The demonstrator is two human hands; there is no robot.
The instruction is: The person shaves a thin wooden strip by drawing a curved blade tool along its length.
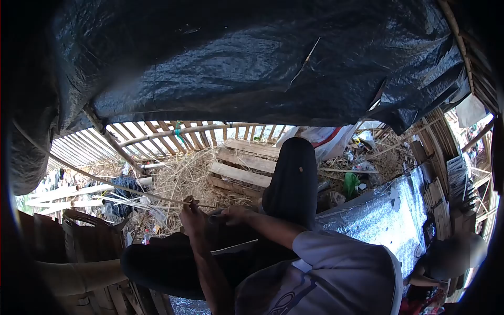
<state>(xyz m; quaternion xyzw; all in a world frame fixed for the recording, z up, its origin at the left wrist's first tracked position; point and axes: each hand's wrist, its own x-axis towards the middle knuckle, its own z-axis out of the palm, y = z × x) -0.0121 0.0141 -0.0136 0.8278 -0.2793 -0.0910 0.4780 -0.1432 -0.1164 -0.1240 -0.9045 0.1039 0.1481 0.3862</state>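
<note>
My left hand (pixel 193 219) is closed around a long, thin bamboo strip (pixel 113 185). From the hand, the strip runs left and curves up to the far left edge of the view. Just to the right, my right hand (pixel 234 215) is closed too, with its fingers near the short end of the strip. Whatever it grips is too small and dark to make out. Both hands are above my dark-trousered legs (pixel 290 173), one knee raised and the other lowered to the left.
Black plastic sheeting (pixel 210 68) hangs low overhead. Ahead are a wooden slat pallet (pixel 247 163), dry straw (pixel 184 176) and a slatted bamboo fence (pixel 157 137). A shiny silver sheet (pixel 380 210) lies to the right. Another person (pixel 454 257) is at the lower right. Thick bamboo (pixel 79 275) lies lower left.
</note>
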